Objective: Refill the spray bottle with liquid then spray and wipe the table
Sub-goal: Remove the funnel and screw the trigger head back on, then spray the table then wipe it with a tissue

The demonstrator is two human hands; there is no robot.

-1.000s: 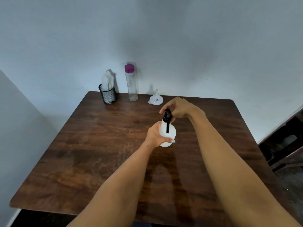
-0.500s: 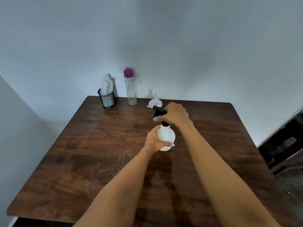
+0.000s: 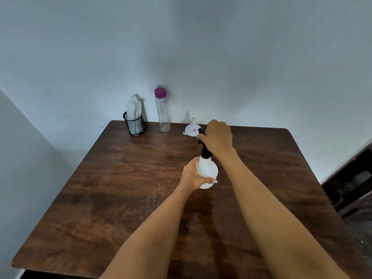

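— While gripped at mid-table: spray bottle [image 3: 208,172], white, upright; left hand [image 3: 192,175] wrapped round the body, fingers curled. Right hand [image 3: 218,137] closed over the black spray head [image 3: 203,147], fingers curled tight.

— Stage of task?

— Judged early: head seemingly being unscrewed; refill, spraying, wiping all outstanding. Bottle level unreadable.

— Far edge of table [image 3: 120,208]?

— White funnel [image 3: 192,128], inverted, by the right hand. Clear bottle [image 3: 162,112], purple cap, capped. Mesh cup [image 3: 134,124] with white cloth [image 3: 133,106], toward far left corner.

— Markings?

— Small red-and-blue sticker on funnel; lettering too small to read. None elsewhere.
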